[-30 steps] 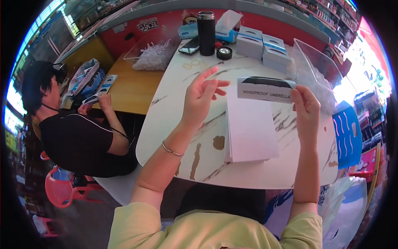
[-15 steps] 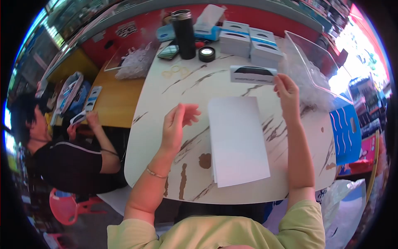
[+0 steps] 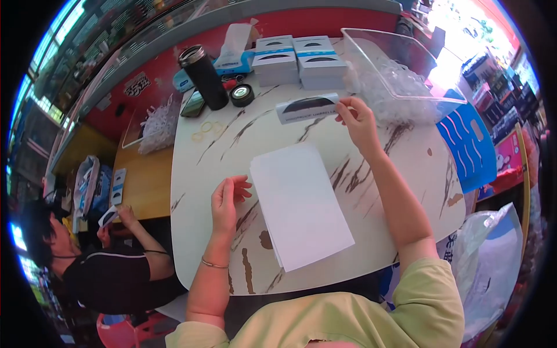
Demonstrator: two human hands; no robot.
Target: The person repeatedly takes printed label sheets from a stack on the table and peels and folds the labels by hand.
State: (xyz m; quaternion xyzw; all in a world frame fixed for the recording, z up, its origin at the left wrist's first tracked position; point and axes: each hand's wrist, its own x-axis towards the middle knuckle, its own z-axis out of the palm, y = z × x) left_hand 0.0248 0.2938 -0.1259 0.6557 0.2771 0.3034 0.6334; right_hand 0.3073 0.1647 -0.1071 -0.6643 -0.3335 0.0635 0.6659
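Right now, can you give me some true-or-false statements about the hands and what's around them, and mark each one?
1. The right hand holds a printed strip. True.
2. Both hands are holding something. False: the left hand is empty.
3. White sheets lie on the table. True.
4. Only paper is on the table. False: a black bottle and boxes stand there too.
5. Another person is at the picture's left. True.

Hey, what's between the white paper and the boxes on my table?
In the head view, the umbrella card, held by your right hand, shows between paper and boxes, with tabletop around it.
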